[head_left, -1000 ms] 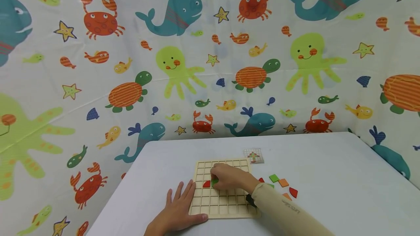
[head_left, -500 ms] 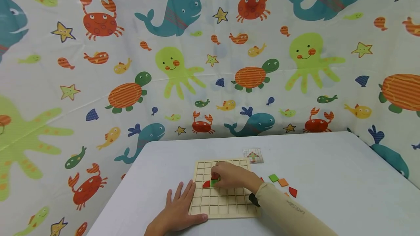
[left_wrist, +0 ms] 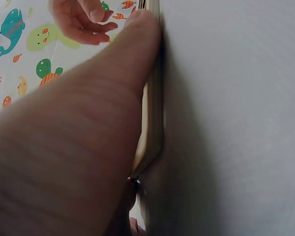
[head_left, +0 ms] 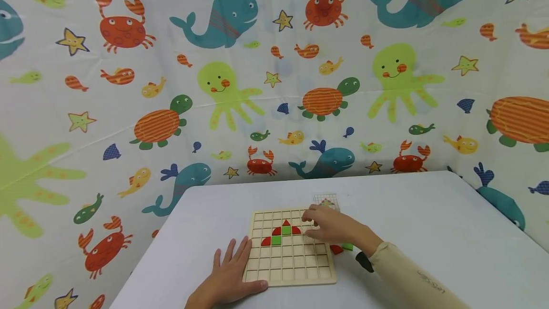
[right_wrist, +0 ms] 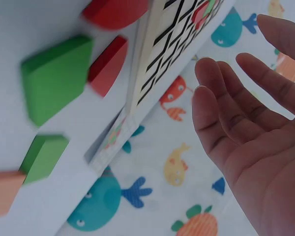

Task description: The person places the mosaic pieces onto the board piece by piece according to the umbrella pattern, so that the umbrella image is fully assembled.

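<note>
Card [head_left: 320, 198]: part hidden by R hand [head_left: 331, 225]; pattern prob. coloured, too small to read.
Orange tile [right_wrist: 5, 194]: cut off, R-wrist view.
Board [head_left: 296, 263]: pale wood grid on worktop [head_left: 386, 209]; 2 green sq. [head_left: 286, 230], 4 red pcs. [head_left: 266, 241].
L hand [head_left: 231, 271]: spread, at board's L edge.
R hand: fingers apart, nothing held.

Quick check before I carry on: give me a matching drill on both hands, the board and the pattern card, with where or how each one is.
1. Left hand
2. Right hand
3. Wooden grid board
4. Pattern card

A. Bears red tiles and green tiles
B. Near the board's far right corner
C. Holding nothing, above the board's right part
D. Fingers spread at the board's left edge

Pairs: 1-D, 2-C, 3-A, 4-B
</note>
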A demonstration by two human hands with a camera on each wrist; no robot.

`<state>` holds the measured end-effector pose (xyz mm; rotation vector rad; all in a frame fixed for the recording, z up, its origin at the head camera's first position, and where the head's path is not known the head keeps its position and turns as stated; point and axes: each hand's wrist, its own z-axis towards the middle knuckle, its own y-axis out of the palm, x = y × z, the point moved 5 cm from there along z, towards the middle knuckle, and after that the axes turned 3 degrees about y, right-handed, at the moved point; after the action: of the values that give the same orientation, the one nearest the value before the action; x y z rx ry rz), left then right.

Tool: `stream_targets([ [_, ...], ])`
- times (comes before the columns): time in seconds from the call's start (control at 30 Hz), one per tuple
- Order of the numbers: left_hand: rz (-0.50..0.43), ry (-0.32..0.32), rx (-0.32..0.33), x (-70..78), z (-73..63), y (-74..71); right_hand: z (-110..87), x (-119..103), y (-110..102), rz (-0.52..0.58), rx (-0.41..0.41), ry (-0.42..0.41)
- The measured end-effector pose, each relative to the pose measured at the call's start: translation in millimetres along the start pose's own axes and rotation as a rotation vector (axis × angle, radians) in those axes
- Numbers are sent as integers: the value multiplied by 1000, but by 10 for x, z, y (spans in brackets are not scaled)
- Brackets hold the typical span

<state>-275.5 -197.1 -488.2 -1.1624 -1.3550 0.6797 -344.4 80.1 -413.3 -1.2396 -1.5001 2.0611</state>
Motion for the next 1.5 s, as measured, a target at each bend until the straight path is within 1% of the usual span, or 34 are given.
stream_targets([
  [0.1, 0, -2, 2, 2, -11, -19, -97, 84, -67, -17, 18, 3],
  [0.23, 0, 0, 6, 18, -25, -51, -194, 209, -141, -10, 37, 28],
  [0.43, 4, -6, -2, 17, -6, -34, -354, 403, -212, 23, 58, 74],
  [0.6, 0, -14, -18, -14, 7, 12, -542, 561, -233, 104, 73, 94],
  [0.7, 1, -14, -22, -26, 11, 28, -659, 668, -251, 171, 70, 142],
  [0.87, 10, -14, -19, -14, 13, 28, -812, 858, -301, 266, 31, 242],
  [0.93, 12, -14, -18, -11, 14, 27, -854, 934, -319, 294, 11, 251],
  [1.1, 9, -15, -21, -19, 16, 30, -929, 1117, -313, 349, -43, 252],
  [1.2, 7, -11, -23, -14, 12, 18, -961, 1195, -304, 361, -63, 270],
  [1.37, 3, -9, -10, -8, 5, -9, -968, 1278, -307, 360, -53, 300],
  [1.5, 8, -8, -2, -12, 2, -19, -914, 1329, -258, 331, -38, 330],
])
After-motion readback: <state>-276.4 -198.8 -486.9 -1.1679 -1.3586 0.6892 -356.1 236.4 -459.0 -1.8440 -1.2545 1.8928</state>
